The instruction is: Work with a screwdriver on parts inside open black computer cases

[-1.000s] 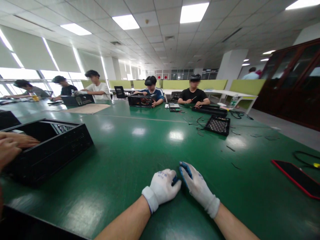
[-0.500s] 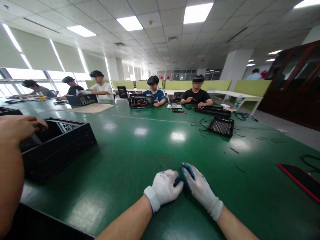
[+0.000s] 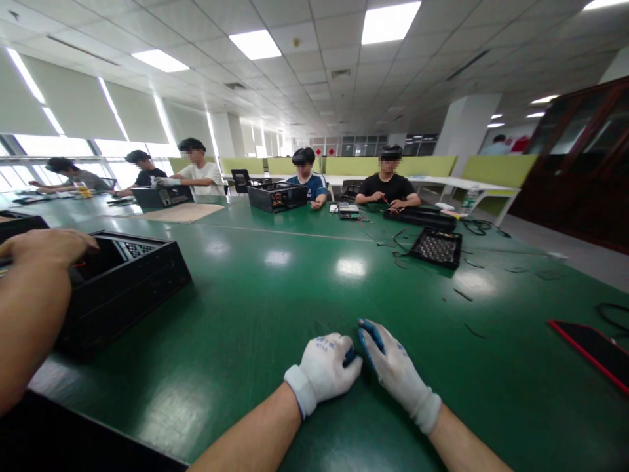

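My left hand [image 3: 328, 368], in a white glove with blue fingertips, rests on the green table [image 3: 275, 295] with its fingers curled in. Nothing shows in it, though its palm side is hidden. Close to its right lies my right hand [image 3: 396, 370], gloved the same way, its fingers stretched forward and the thumb side turned inward. A small gap separates the two hands. No object is seen in the right one.
At left, another person's bare arm [image 3: 37, 288] reaches into a black computer case [image 3: 132, 288]. A black tray [image 3: 436, 248], cables [image 3: 479, 227] and a red-edged black panel [image 3: 590, 351] lie to the right. Several people work across the table.
My hands have stayed in place. The neighbour's arm at left has shifted over the case. Across the table, the open computer case has been turned, and the hand beside it has moved.
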{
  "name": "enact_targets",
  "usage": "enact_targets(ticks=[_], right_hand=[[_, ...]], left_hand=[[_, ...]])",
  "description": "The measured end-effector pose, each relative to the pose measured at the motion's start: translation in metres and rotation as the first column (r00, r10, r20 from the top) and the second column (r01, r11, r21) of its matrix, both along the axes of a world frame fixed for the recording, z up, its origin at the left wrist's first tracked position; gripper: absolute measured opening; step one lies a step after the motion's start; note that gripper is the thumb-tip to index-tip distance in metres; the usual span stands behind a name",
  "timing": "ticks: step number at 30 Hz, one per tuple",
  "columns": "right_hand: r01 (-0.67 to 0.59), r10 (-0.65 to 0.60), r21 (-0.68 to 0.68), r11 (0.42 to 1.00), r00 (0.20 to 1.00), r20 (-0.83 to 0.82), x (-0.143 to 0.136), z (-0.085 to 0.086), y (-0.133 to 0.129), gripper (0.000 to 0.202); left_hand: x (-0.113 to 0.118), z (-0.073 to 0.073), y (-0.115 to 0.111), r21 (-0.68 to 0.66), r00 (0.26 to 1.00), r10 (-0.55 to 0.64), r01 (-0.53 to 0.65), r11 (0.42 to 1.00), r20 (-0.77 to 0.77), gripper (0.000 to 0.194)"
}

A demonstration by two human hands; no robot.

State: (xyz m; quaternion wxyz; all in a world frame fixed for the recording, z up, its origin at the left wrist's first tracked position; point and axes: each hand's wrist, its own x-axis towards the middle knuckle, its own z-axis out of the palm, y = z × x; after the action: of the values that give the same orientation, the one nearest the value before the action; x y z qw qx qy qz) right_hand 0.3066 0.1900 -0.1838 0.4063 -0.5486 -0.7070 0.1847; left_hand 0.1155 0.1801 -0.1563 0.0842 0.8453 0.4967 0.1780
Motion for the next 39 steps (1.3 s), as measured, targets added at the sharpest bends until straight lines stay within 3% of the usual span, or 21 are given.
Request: enact_targets(ticks=[4, 9, 19, 27, 34, 39], right_hand=[[0.02, -0.021, -0.042, 0.999, 1.0, -0.018, -0.002, 0.003, -0.001, 0.054], [-0.023, 0.022, 0.066, 0.998, 1.0, 0.02, 0.003, -0.003, 0.001, 0.044], [-0.129, 0.076, 0.204, 0.97, 0.966, 0.249, 0.01, -0.007, 0.001, 0.046], [-0.085, 0.058, 0.163, 0.983, 0.985, 0.16, 0.01, -0.016, 0.004, 0.044], [-0.09, 0.049, 0.201, 0.975, 0.978, 0.204, 0.011, -0.016, 0.005, 0.045], [-0.179, 0.079, 0.341, 0.923, 0.954, 0.289, 0.018, -0.023, 0.009, 0.038]], left_hand=[[-0.001, -0.002, 0.0, 0.01, 1.0, 0.0, 0.0, 1.0, -0.004, 0.031], [-0.001, -0.006, 0.001, 0.028, 1.0, -0.006, 0.006, 1.0, -0.001, 0.03], [-0.001, -0.004, 0.001, 0.027, 1.0, -0.007, 0.007, 1.0, -0.002, 0.03], [-0.003, -0.005, 0.001, 0.028, 1.0, -0.014, 0.014, 1.0, 0.002, 0.032], [-0.009, -0.002, -0.002, 0.04, 0.993, -0.021, 0.016, 0.999, 0.118, 0.034], [-0.011, -0.016, 0.003, 0.1, 0.964, -0.034, 0.008, 0.995, 0.263, 0.028]])
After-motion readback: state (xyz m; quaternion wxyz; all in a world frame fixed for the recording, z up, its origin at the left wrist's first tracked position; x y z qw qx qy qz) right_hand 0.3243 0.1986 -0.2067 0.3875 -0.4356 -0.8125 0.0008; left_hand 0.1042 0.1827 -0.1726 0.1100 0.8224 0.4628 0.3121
